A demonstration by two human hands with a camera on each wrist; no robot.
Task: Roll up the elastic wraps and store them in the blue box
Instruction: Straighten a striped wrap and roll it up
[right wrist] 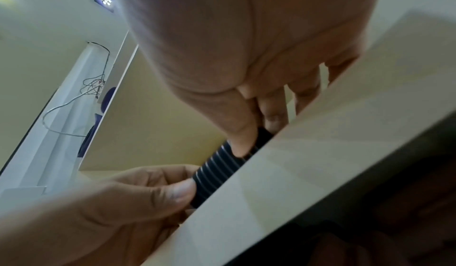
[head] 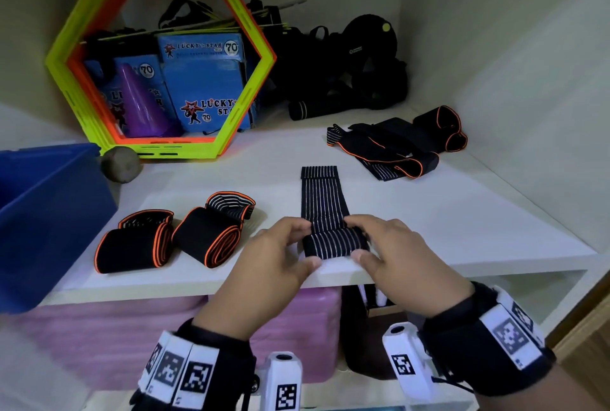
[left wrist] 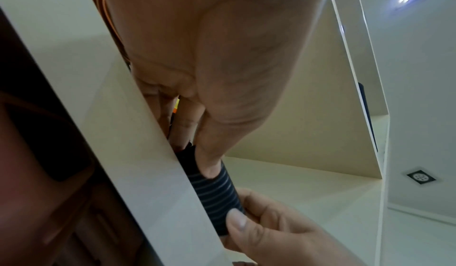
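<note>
A black elastic wrap with thin white stripes (head: 321, 202) lies on the white shelf (head: 462, 212), its near end rolled into a short roll (head: 335, 244) at the shelf's front edge. My left hand (head: 284, 248) pinches the roll's left end, thumb in front and fingers behind. At the other end my right hand (head: 379, 242) pinches it the same way. Both wrist views show the roll (left wrist: 217, 190) (right wrist: 217, 170) between thumbs and fingers. Two rolled black-and-orange wraps (head: 135, 245) (head: 211, 232) lie to the left. The blue box (head: 49, 212) stands at far left.
An unrolled black-and-orange wrap (head: 399, 143) lies heaped at the back right. A grey ball (head: 120, 164), a green and orange hexagon frame (head: 158, 60) with blue packets and a purple cone, and black gear (head: 346, 67) fill the back. A pink box (head: 297, 328) sits on the lower shelf.
</note>
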